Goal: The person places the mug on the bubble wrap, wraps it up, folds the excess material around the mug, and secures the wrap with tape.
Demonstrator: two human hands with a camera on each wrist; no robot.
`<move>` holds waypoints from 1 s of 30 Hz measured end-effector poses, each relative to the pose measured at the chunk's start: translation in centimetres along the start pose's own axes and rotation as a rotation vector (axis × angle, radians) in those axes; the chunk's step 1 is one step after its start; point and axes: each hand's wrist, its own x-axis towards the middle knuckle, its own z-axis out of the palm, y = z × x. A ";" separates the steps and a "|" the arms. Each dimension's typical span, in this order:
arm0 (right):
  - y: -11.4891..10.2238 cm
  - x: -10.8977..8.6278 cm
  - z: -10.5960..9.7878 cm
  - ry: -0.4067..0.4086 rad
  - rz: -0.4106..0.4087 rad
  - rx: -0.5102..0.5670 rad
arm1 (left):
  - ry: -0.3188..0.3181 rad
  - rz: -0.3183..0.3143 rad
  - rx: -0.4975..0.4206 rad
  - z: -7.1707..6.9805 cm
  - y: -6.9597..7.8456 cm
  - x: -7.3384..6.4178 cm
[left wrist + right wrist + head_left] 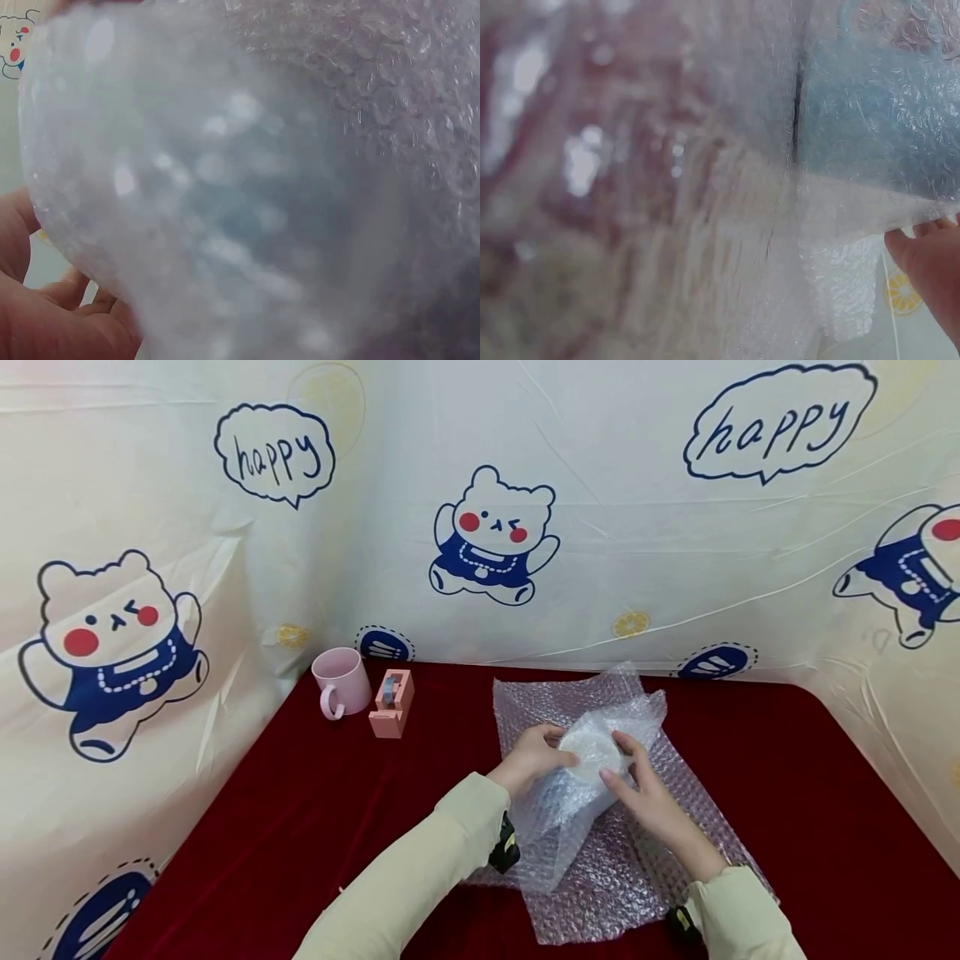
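Note:
A light-blue mug (870, 112) shows through layers of bubble wrap in the right wrist view, with what looks like a handle at the top edge. In the head view its round, whitish end (591, 753) faces up. My left hand (531, 755) grips the wrapped mug from the left, thumb on the near rim. From the right, my right hand (641, 787) holds it with thumb and fingers spread round the end. Loose bubble wrap (600, 889) hangs from the mug and lies beneath it. Blurred wrap (225, 172) hides most of the mug in the left wrist view.
A pink mug (341, 681) stands at the back left of the dark red cloth-covered table (330, 802). Beside it sits a pink tape dispenser (393, 702) with a roll in it. A printed white curtain (630, 543) encloses the back and sides.

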 end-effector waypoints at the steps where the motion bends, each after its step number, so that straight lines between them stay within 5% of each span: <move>1: 0.1 0.1 0.0 0.011 0.002 0.000 | 0.006 -0.002 0.002 0.1 0.0 0.0; 14: 0.0 0.1 0.4 0.060 0.078 -0.016 | 0.172 0.076 0.168 1.2 0.1 -0.3; 19: 0.1 0.1 0.4 0.065 0.071 0.011 | 0.151 0.063 0.162 1.2 0.0 -0.3; 30: 0.2 0.4 0.0 0.116 0.133 -0.005 | 0.089 0.009 -0.012 1.2 -0.4 0.4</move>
